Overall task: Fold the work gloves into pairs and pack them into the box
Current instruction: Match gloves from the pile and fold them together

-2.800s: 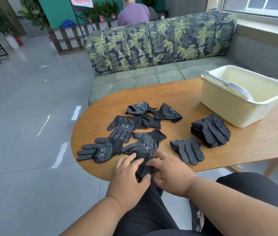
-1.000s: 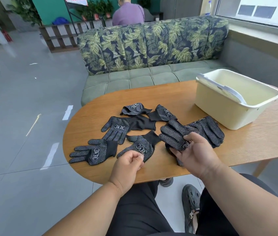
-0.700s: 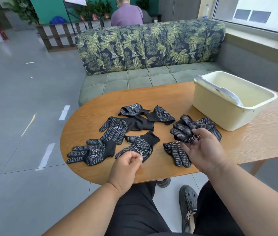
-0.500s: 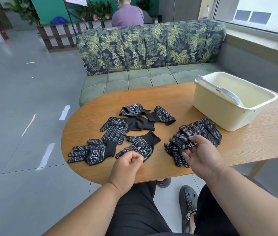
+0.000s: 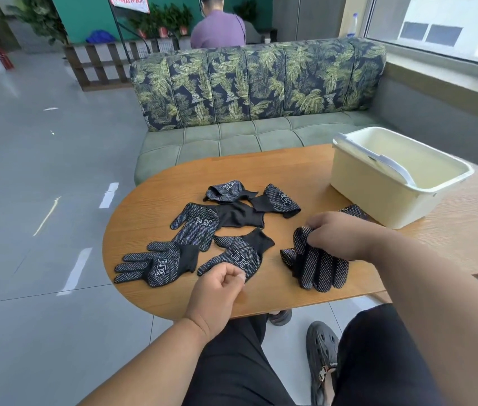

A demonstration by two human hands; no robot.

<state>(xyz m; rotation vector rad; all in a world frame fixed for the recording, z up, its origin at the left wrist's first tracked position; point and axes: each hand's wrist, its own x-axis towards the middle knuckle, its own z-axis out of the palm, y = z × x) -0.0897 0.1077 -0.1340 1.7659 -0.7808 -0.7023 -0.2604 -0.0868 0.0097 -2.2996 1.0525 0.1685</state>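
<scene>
The right hand [image 5: 338, 236] has its grip closed on the cuff end of a glove pair [image 5: 316, 263], whose fingers hang down and touch the bench [image 5: 149, 212] near its front edge. Behind that hand, part of a glove stack [image 5: 354, 210] peeks out, just beside the box [image 5: 378, 200]. The box stands open at the right, its handle lying across the rim. The left hand [image 5: 220, 287] is a loose fist holding nothing, at the fingertips of a loose glove [image 5: 242, 254]. Four more loose gloves [image 5: 196, 222] spread left and back of it. Bare wood runs along the bench's far edge and rounded left end.
</scene>
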